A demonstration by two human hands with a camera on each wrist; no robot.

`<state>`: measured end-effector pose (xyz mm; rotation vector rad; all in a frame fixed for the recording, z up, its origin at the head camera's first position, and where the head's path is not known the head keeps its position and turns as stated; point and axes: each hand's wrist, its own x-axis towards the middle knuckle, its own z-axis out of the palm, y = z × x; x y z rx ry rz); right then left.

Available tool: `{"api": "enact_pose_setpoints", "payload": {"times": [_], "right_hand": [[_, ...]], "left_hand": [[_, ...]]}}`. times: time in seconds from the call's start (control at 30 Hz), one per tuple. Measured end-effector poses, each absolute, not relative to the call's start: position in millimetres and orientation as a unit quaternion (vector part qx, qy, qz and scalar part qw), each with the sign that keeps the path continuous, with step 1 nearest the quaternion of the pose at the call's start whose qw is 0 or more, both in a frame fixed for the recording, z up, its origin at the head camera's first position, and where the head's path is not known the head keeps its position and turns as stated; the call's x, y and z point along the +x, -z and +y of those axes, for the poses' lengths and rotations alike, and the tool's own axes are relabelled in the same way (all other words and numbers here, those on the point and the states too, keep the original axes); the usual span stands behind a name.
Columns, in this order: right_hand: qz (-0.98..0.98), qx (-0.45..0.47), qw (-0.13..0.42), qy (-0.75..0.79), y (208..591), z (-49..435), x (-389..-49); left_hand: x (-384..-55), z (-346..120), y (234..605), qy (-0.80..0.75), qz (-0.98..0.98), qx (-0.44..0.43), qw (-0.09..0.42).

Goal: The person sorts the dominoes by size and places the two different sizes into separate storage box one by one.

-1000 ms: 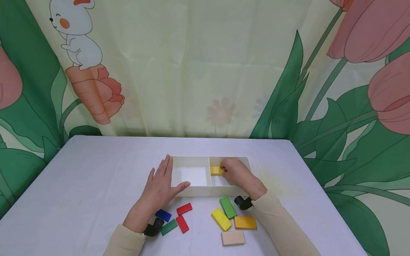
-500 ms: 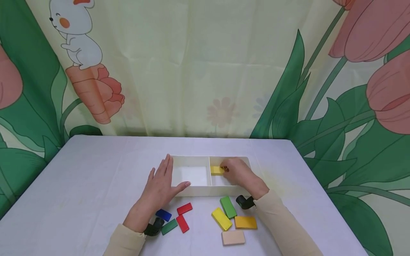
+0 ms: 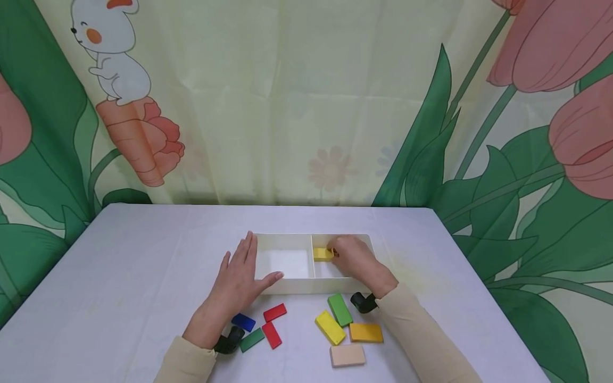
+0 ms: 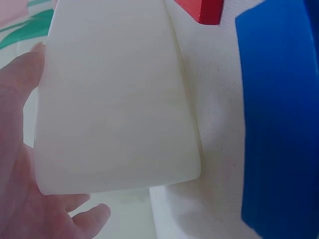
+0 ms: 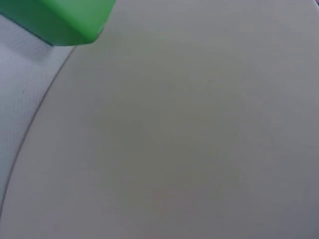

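A white two-compartment box (image 3: 297, 286) stands mid-table. My left hand (image 3: 235, 277) lies against its left end, fingers straight and thumb over the front rim. In the left wrist view, that hand (image 4: 30, 199) is around the box's pale end wall (image 4: 114, 99). My right hand (image 3: 356, 261) reaches into the right compartment with curled fingers, pinching the right end of a yellow block (image 3: 322, 255). The fingertips are mostly hidden behind the back of the hand. In the right wrist view the box's wall (image 5: 174, 129) fills most of the picture.
Nearer me on the left lie a blue block (image 3: 243, 322), a dark green block (image 3: 252, 340) and two red blocks (image 3: 275, 312). Nearer me on the right are a light green block (image 3: 340, 309), another yellow block (image 3: 330, 327), an orange block (image 3: 366, 333) and a beige block (image 3: 347, 356).
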<state>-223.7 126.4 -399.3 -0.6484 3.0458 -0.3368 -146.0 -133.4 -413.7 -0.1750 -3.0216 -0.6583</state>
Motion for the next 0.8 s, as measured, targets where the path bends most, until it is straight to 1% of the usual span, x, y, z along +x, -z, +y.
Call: {"api": "enact_pose_setpoints", "payload": {"times": [0.37, 0.57, 0.73, 0.8], "right_hand": [[0.956, -0.248, -0.007, 0.157, 400.6, 137.5, -225.7], [0.952, -0.253, 0.005, 0.173, 400.3, 142.3, -225.9], [0.942, -0.254, 0.027, 0.219, 394.3, 150.9, -220.5], [0.936, -0.258, 0.027, 0.238, 390.5, 155.2, -217.3]], "left_hand": [[-144.7, -134.3, 413.2, 0.218, -0.973, -0.063, 0.033], [-144.3, -134.1, 413.0, 0.218, -0.973, -0.067, 0.036], [-143.8, -134.2, 412.3, 0.218, -0.973, -0.068, 0.034], [-143.6, -134.3, 412.0, 0.22, -0.973, -0.067, 0.034]]}}
